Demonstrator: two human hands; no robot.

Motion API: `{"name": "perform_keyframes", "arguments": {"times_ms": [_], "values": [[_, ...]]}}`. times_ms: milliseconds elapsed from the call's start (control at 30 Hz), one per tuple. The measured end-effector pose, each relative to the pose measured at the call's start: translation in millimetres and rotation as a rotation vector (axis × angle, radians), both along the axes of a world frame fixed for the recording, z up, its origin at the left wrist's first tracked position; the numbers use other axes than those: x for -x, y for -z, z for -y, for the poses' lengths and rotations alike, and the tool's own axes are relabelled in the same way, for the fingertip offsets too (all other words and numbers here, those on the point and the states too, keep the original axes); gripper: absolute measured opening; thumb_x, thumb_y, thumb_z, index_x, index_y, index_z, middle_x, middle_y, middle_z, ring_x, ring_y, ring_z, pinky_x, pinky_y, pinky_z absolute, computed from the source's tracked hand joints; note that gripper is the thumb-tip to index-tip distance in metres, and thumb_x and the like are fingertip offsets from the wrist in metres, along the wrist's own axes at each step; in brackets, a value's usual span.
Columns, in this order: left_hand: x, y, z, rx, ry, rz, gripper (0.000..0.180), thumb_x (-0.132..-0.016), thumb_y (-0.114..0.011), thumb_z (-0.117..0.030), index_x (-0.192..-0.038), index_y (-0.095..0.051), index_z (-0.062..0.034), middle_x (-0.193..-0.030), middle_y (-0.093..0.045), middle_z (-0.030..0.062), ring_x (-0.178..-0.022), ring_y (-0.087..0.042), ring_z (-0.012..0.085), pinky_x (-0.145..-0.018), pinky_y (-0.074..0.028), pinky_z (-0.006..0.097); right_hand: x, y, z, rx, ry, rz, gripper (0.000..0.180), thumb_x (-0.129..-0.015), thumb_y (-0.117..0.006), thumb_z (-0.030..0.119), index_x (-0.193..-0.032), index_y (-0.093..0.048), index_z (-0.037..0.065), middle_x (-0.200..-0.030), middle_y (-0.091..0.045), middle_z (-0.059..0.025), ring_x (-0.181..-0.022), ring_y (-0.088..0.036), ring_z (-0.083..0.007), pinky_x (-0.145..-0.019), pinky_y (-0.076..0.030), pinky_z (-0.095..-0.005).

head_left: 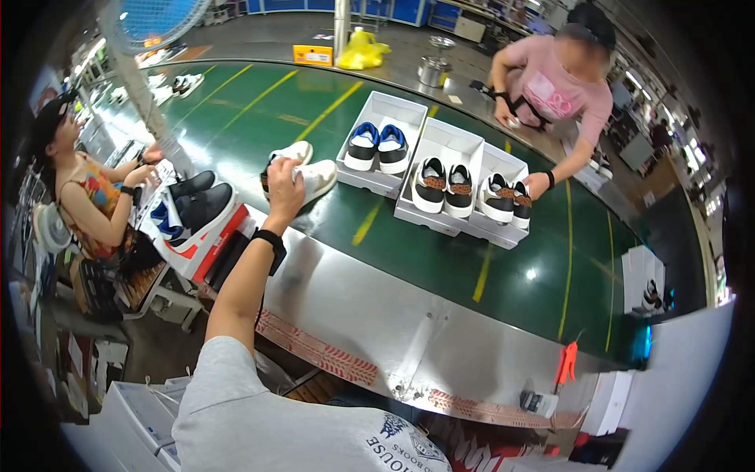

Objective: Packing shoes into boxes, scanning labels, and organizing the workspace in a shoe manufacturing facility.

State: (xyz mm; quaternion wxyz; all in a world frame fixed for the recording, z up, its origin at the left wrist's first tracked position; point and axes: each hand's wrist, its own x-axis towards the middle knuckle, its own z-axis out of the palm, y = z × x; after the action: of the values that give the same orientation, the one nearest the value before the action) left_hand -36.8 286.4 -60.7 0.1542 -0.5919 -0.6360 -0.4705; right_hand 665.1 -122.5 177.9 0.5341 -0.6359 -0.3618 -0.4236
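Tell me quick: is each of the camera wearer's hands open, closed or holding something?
Left hand: fingers bent, at the pale shoes; whether it grips one cannot be told.
Right hand: not in view.

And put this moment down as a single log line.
Left hand: at white sneakers, grip unclear | right hand: out of view | green belt: three open boxes with sneakers | co-worker's hand: by rightmost

Toward ten o'clock, the left hand (286, 186) partly hides a white shoe pair (321, 178); grip indeterminable. Near six, the grey shirt (275, 417) is cut by the lower edge. Near half past ten, a blue mesh disc (157, 20) is cut by the upper edge.
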Motion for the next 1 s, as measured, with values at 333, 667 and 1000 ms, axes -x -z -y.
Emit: {"name": "perform_keyframes", "arguments": {"times_ms": [333, 667, 1000], "values": [[102, 15, -35, 0.480, -0.249, 0.565, 0.036, -0.072, -0.072, -0.020, -0.103, -0.069, -0.0023, -0.101, -0.070, 0.0201, -0.095, -0.068, 0.0313, -0.085, -0.052, 0.037, 188, 63, -190, 0.617, -0.878, -0.214, 0.035, -0.084, -0.060, 0.014, -0.115, -0.054, -0.001, -0.110, -0.052, -0.0126, -0.105, -0.051, -0.0291, -0.094, -0.040, -0.0340], [-62, -142, 121, -0.065, 0.724, 1.068, 0.031, -0.087, -0.060, 0.005, -0.118, -0.056, 0.0036, -0.100, -0.063, 0.0082, -0.087, -0.061, 0.0140, -0.079, -0.050, 0.025, 291, 80, -264, 0.814, -0.936, 0.459, 0.052, -0.074, -0.077, 0.036, -0.108, -0.056, 0.003, -0.110, -0.054, -0.0131, -0.105, -0.050, -0.0329, -0.096, -0.035, -0.0473], [-168, -132, 154, 0.386, 0.986, 1.232, 0.013, -0.087, -0.068, -0.003, -0.099, -0.064, 0.0002, -0.089, -0.064, 0.0032, -0.082, -0.060, 0.0078, -0.071, -0.051, 0.023, 322, 71, -263, 0.905, -1.010, 0.513, 0.053, -0.070, -0.080, 0.035, -0.109, -0.057, 0.007, -0.114, -0.055, -0.0106, -0.115, -0.049, -0.0304, -0.106, -0.028, -0.0532]]}}
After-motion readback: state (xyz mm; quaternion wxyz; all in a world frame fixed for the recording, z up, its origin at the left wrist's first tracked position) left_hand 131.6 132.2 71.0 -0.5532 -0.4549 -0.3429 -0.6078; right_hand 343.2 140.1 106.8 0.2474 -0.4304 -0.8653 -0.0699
